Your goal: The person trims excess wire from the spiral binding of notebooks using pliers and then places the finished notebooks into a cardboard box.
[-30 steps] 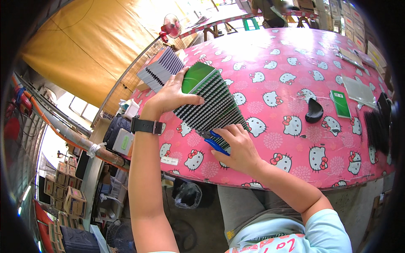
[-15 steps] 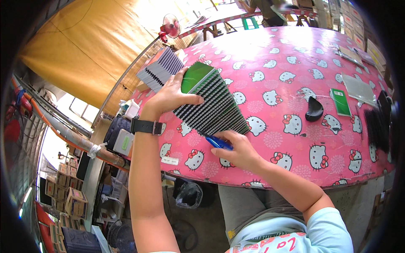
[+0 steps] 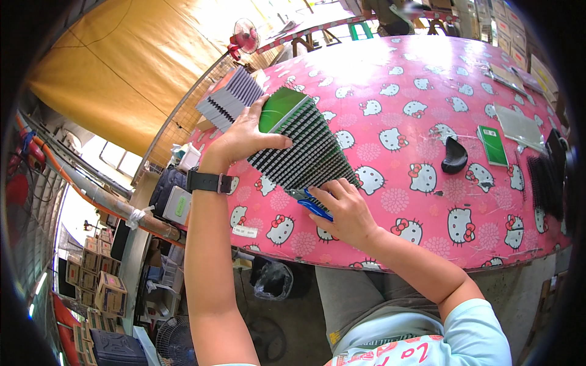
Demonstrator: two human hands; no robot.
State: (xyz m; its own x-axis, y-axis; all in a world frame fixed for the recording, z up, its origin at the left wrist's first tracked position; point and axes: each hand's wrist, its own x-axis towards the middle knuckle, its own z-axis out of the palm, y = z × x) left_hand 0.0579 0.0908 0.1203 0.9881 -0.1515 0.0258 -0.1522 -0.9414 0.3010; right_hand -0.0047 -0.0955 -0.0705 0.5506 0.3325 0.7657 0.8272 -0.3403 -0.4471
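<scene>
A stack of green-covered, wire-bound notebooks stands on the pink table, its black spiral spines turned toward me. My left hand grips the stack's upper left side, thumb across the spines and fingers round the far side by the green cover. Closed round blue-handled pliers, my right hand is at the stack's lower end. The tool's metal jaws touch or nearly touch the lowest spines; their exact bite is too small to make out.
Behind my left hand is another stack of bound notebooks. To the right lie a black curved object, a single green notebook, a clear plastic sheet and black binding wires. A person is at a far table.
My right hand has shifted slightly up and its grip on the pliers has changed, with the handles now seen apart. The left hand and the stack have barely moved.
</scene>
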